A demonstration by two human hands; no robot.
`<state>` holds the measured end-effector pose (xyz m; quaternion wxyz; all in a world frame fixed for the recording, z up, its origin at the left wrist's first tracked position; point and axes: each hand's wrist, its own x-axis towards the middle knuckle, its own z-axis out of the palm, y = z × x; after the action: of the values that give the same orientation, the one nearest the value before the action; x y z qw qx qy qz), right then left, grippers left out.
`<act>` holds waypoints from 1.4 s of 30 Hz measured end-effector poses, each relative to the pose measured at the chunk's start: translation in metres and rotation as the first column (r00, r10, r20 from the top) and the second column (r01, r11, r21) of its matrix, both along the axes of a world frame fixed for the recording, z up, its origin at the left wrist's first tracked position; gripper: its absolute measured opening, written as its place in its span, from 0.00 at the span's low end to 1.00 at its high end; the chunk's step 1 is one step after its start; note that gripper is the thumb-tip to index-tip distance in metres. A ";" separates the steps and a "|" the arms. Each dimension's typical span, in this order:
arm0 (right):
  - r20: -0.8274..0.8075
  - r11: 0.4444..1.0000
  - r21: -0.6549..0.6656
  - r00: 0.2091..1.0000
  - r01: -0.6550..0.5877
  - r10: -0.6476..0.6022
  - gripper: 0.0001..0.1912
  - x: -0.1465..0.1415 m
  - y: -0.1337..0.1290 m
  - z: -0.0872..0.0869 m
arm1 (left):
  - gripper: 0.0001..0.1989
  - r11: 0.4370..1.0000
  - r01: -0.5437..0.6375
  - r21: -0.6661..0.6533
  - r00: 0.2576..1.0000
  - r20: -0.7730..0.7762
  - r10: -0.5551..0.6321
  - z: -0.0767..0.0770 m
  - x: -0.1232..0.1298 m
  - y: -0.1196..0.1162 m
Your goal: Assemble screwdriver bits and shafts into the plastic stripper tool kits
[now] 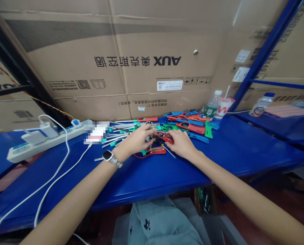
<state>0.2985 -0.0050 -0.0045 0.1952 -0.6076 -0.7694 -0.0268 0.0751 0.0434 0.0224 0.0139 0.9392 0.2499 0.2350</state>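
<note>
My right hand (180, 142) is closed on a red lighter casing (164, 137) over the middle of the blue table. Curled beside it, my left hand (141, 137) has its fingertips at the casing's left end, over small parts too tiny to make out. A thin screwdriver (168, 150) lies just below both hands, its shaft pointing down to the right. Under them rests an open red casing (157, 150). Metal tubes with green ends (116, 137) are heaped left of the hands. Red, blue and green casings (191, 128) form a pile behind and to the right.
A white power strip (39, 143) with plugs and cables lies at the left, near a blurred phone-like item (97, 133). At the back right stand a green-labelled bottle (213, 105), a cup with a straw (223, 107) and a blue-capped bottle (261, 104). Cardboard (141, 34) walls the back.
</note>
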 end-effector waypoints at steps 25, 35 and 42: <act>-0.403 0.852 0.068 0.767 -0.520 0.500 0.15 -0.041 0.006 0.016 | 0.19 0.994 -0.108 0.022 0.989 0.105 0.105 -0.004 -0.068 -0.029; -0.304 0.836 0.049 0.790 -0.546 0.533 0.16 -0.034 0.011 0.008 | 0.19 0.963 -0.095 -0.252 0.963 0.220 0.152 -0.009 -0.076 -0.031; -0.301 0.816 0.000 0.778 -0.579 0.552 0.13 -0.033 0.006 0.006 | 0.18 0.952 -0.066 -0.298 0.985 0.135 0.110 -0.012 -0.076 -0.035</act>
<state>0.2652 0.0012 0.0016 0.2755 -0.3541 -0.8798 0.1571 -0.0007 0.0080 0.0107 0.1609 0.8944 0.3219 0.2657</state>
